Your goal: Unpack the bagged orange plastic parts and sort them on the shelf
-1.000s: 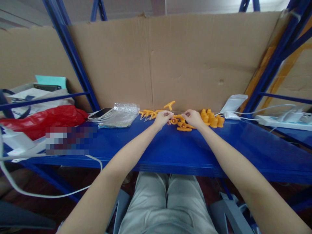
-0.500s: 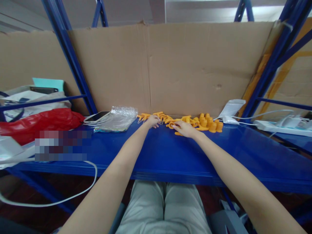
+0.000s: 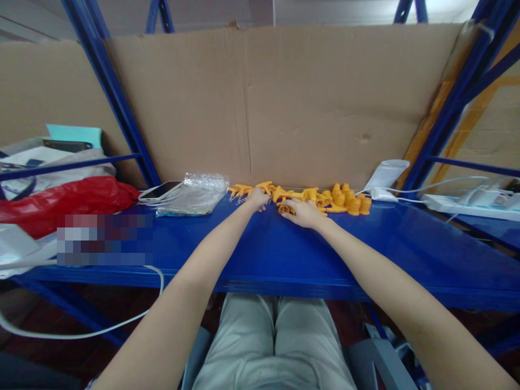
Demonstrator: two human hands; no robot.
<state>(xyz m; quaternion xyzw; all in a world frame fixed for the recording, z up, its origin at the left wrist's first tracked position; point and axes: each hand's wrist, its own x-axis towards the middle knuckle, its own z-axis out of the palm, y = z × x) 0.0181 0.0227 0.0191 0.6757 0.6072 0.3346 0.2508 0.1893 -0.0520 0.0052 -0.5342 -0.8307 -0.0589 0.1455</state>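
Bare orange plastic pieces lie in a row along the back of the blue shelf. My left hand [image 3: 259, 199] is among them, beside branching orange pieces [image 3: 241, 189] with small metal chains [image 3: 238, 200]. Its fingers are bent together at the tips; what they pinch is too small to make out. A short way to the right, my right hand [image 3: 303, 213] is closed on an orange cup-shaped piece [image 3: 283, 209] whose round opening faces me. My palm covers part of it. Behind that hand sit more orange pieces [image 3: 311, 194].
Orange cups [image 3: 354, 203] stand at the right end of the row. A plastic-wrapped packet [image 3: 195, 196] and a phone [image 3: 162, 189] lie left. Further left is a red bag [image 3: 73, 203]. A power strip [image 3: 471, 207] with white cables sits right. Cardboard [image 3: 300, 103] closes the back.
My right hand has shifted slightly left, and the ring-like end of the orange piece under it has turned towards me. My left hand has moved slightly right, its fingers drawn closer together.
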